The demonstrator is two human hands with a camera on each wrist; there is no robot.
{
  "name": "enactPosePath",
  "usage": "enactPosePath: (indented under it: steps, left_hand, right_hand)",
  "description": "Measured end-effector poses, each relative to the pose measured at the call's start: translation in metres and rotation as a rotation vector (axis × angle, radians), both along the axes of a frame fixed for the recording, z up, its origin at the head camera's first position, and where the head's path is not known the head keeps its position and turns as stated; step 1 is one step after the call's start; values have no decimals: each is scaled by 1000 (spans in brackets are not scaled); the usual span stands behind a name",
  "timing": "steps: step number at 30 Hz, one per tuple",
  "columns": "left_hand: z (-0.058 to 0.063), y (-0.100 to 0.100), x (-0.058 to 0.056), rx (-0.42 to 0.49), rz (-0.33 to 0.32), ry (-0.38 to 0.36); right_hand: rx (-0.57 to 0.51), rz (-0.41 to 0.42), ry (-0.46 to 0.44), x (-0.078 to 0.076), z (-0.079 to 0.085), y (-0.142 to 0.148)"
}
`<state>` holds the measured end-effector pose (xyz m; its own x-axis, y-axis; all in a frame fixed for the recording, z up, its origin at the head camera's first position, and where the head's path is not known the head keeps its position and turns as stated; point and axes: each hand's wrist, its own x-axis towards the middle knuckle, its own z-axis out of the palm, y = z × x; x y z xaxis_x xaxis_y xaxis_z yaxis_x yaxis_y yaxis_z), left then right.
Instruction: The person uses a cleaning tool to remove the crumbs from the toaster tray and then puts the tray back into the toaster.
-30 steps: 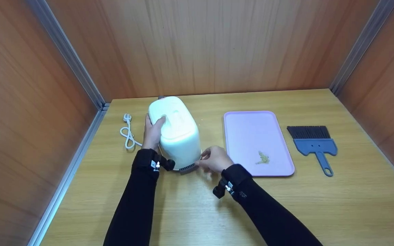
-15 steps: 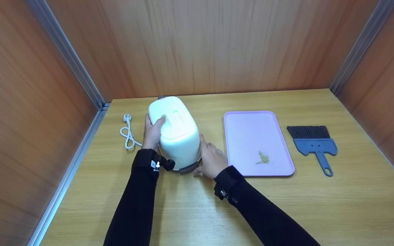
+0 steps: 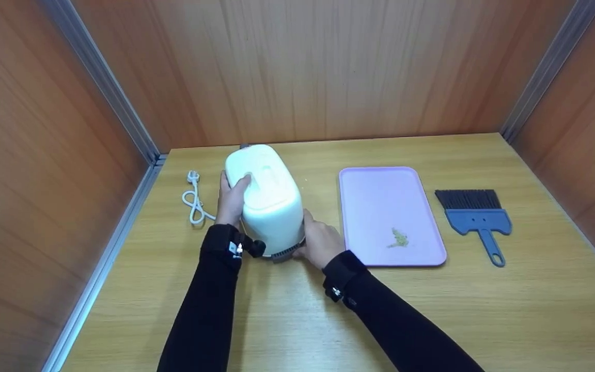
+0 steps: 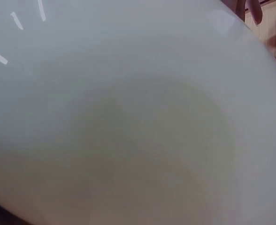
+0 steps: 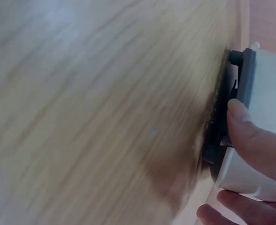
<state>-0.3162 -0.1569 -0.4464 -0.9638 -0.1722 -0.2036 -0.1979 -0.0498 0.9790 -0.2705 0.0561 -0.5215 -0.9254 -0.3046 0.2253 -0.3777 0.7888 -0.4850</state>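
A white, rounded toaster (image 3: pixel 272 199) with a dark grey base (image 3: pixel 286 252) stands left of the middle of the table. My left hand (image 3: pixel 231 202) grips its left side, thumb on top. Its glossy white shell (image 4: pixel 152 93) fills almost all of the left wrist view. At the near right corner, my right hand (image 3: pixel 321 243) holds the toaster low down. In the right wrist view, the thumb (image 5: pixel 241 115) lies against the dark base, with the fingers around the white end wall. The base's underside is largely hidden.
The toaster's white cord and plug (image 3: pixel 194 199) lie to its left. Right of it is a pink tray (image 3: pixel 380 196) with a little heap of greenish crumbs (image 3: pixel 398 238). A blue brush (image 3: pixel 478 219) lies farther right. Wooden panels (image 3: pixel 297 72) enclose the table.
My right hand has gone from pinching near the base's corner to lying against the toaster's right side, thumb at the base. The left hand and toaster have stayed put.
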Motion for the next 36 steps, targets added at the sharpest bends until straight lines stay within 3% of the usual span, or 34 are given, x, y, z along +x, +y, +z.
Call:
enactPosePath:
  steps: [12,21,36]
  left_hand:
    - [2,-3,0,-3,7,-7]
    - [0,-1,0,9,6,7]
    - [0,1,-2,5,-2,1]
  right_hand:
    - [-7,-8,12,-3,-4,-3]
    - [-2,-8,69,-2,-7,-3]
    - [-2,-35,70,-4,-10,-3]
